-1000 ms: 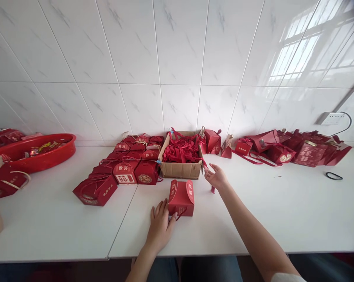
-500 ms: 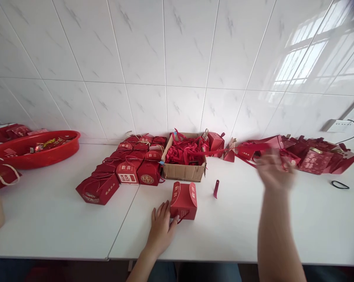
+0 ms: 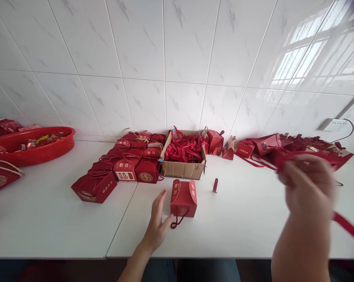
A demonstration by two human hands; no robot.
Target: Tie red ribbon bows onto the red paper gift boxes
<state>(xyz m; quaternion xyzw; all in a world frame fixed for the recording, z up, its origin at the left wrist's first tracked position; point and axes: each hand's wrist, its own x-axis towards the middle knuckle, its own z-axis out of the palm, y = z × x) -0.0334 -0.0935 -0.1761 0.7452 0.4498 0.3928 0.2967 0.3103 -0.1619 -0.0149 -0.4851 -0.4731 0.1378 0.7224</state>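
Red box [image 3: 183, 199] is upright on the white table [image 3: 229, 231], right in front of you, top folded in, lettered flaps on its left and right. Can't call a clear long axis from this angle. Its dark red cord [image 3: 179, 220] hangs off the near face and loops onto the table.

Your left hand [image 3: 156, 225] is the nearer one by far: just left of the box, thumb spread from the fingers, nothing gripped. The box lies to the right of those fingers, with the thumb tip close to the cord. Can't confirm contact.

Your right hand [image 3: 310, 186] is raised, well off to the right of the box, motion-blurred. Fingers look closed on a red ribbon [image 3: 348, 228]; its tail runs out past the wrist. Exact pinch unreadable.

Further out: small dark red strip [image 3: 215, 185] flat on the table, right of the box. Cardboard carton [image 3: 182, 170] of tangled ribbons [image 3: 184, 150] just behind the box. Packed red boxes [image 3: 125, 168] left of the carton, red basin [image 3: 44, 152] far left, heap of red packaging [image 3: 297, 143] back right.
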